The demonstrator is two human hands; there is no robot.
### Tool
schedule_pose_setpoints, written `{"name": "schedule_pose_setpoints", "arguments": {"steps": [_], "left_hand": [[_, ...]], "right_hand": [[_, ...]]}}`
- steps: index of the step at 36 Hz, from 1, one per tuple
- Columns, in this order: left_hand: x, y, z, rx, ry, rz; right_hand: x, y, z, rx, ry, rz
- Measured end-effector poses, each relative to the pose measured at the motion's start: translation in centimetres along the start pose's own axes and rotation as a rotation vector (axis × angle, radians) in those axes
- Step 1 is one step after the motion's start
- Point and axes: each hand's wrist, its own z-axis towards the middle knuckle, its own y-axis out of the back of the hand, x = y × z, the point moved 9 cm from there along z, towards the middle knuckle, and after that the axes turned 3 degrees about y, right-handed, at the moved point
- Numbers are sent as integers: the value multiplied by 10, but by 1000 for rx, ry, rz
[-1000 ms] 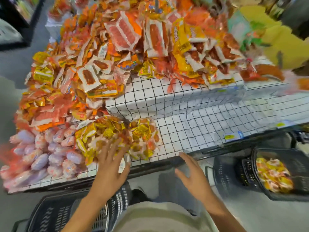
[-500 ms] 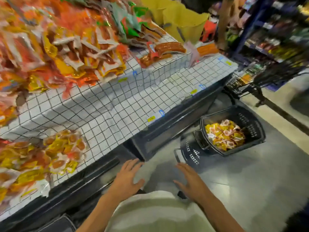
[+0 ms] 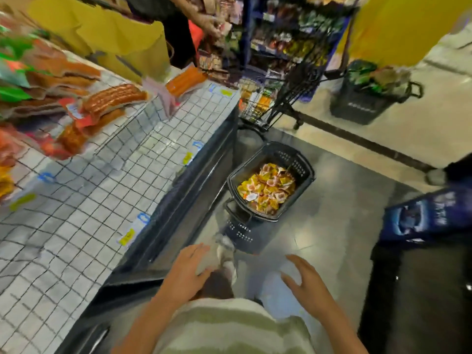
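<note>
Basket (image 3: 297, 163) with the yellow packets (image 3: 265, 191) sits on the floor just right of centre frame, tight against the dark front edge (image 3: 194, 185) of the display. It looks perched on a second black basket (image 3: 240, 233). Going from the left: the checked display top (image 3: 89, 213) fills the left half of the frame, with sausage packs (image 3: 112, 97) heaped at upper left and a big bare stretch lower down, so plenty of landing room there. Left hand (image 3: 187, 273) is at lower centre just beside the display's near corner, fingers straight and close together, holding nothing. Right hand (image 3: 304, 279) is a bit further right, fingers loosely spread with the thumb out, also empty. My read: this is the go-fetch-another-load step, both hands free and pointed at the basket. Next move would be stepping in, bending down and scooping a handful of packets, or gripping the rim to lift the lot. The display's front edge is hard up against the basket's left side, so I'd come in from the open floor (image 3: 337, 213) on its right. Further right a blue box (image 3: 424, 215) narrows the aisle, and a shopping cart (image 3: 288, 98) blocks the far end at upper centre.
</note>
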Motion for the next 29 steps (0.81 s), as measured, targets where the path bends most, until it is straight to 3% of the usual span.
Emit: {"name": "schedule_pose_setpoints", "arguments": {"steps": [10,16,23,29], "left_hand": [[-58,33,147,65,-144,-5],[-80,50,225,70,-218,23],[-83,65,279,91,-150,49],[-76,55,296,52,-12,7]], "right_hand": [[-1,71,53,-116,-178,3],[10,106,117,-113,-190,-42],[26,136,185,-83,-89,-53],[13,141,248,81,-73,-91]]}}
